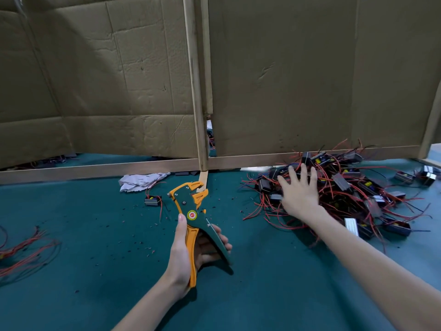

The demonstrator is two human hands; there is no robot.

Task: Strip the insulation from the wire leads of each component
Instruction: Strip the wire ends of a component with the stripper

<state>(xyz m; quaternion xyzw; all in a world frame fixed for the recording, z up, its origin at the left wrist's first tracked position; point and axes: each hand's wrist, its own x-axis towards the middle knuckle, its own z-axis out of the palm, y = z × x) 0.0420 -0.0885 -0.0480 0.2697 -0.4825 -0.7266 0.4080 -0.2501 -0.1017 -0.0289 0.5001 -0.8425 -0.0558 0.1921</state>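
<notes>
**A:** Where does it stand?

**B:** The left hand (185, 252) has its fingers and thumb curled round the handles of the orange-and-green wire stripper (191, 206), head pointing away, with nothing between its jaws that I can see. The right hand (299, 194) is palm down with fingers spread over the near edge of the pile of components (353, 187) at the right of the bench (262, 283). It pinches nothing yet.

**A:** So the step is picking one out?

**B:** I'd say so. The red leads (262, 206) are badly tangled, so I'd go for a component on the pile's fringe and take it by its body, not by a wire. Then lift slowly, so neighbours snagged on it drop off.

**A:** And if several come up together?

**B:** Shake them loose over the pile. Don't yank, since thin leads could tear at the joint.

**A:** What about that lone component (152, 201) just left of the stripper's head?

**B:** It lies apart from the pile. Whether its ends are bare is too small to tell. The insulation scraps (140, 244) scattered nearby hint at stripping done there.

**A:** Once one is free?

**B:** Bring a single lead squarely to the stripper's mouth, holding the component close to the wire's root so the squeeze pulls sleeve, not solder.
</notes>
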